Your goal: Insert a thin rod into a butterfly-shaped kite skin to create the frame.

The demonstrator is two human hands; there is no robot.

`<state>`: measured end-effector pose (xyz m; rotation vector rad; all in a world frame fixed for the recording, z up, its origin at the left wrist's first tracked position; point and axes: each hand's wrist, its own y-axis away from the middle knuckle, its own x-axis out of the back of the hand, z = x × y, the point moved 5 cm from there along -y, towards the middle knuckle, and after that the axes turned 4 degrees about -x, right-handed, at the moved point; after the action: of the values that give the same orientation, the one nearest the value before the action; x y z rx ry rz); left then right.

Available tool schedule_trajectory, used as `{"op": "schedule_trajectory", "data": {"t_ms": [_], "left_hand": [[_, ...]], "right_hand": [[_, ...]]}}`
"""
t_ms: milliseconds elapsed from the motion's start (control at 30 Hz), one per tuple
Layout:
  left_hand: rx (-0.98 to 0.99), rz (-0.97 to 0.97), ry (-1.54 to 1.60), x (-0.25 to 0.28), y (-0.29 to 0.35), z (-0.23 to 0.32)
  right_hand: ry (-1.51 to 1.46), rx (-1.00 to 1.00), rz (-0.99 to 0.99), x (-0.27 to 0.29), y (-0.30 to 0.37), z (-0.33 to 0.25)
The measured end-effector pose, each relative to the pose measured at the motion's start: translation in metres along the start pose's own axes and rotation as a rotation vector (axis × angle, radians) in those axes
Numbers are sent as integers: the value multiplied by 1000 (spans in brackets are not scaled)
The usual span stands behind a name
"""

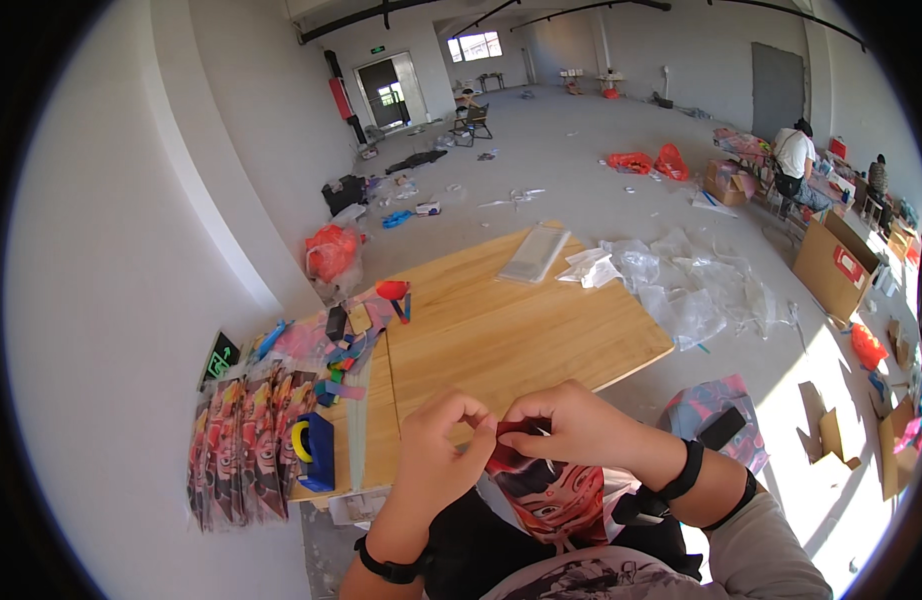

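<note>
Close to my body, a printed bag (556, 495) in red, black and white, with a cartoon face on it, hangs below my hands. My left hand (443, 455) pinches the left side of its top edge between thumb and forefinger. The top edge's right side is gripped by my right hand (576, 428), thumb inward, and the fingertips of both hands nearly meet. Whether the bag's mouth is parted cannot be made out. To the left, several similar packets in clear wrapping (243, 450) lie in an overlapping row beside a blue tape dispenser (319, 455) with a yellow core.
The wooden table (471, 330) bears clear plastic sleeves (536, 252), white crumpled paper (589, 268) and small coloured pieces (346, 355). Clear film (691, 290) litters the floor. A black phone (722, 429) rests on a patterned surface at right. Beyond are a cardboard box (831, 265) and a seated person (795, 155).
</note>
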<state>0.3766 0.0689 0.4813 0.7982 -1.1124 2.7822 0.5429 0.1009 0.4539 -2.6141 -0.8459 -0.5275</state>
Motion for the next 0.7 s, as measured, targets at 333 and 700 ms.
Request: {"op": "schedule_trajectory", "data": {"t_ms": [333,700], "left_hand": [[165,175,225,-3,9,-17],[77,72,85,-5,11,-21]], "right_hand": [[-37,14,46,0,1,6],[-105,-56,39,6,3,13]]}}
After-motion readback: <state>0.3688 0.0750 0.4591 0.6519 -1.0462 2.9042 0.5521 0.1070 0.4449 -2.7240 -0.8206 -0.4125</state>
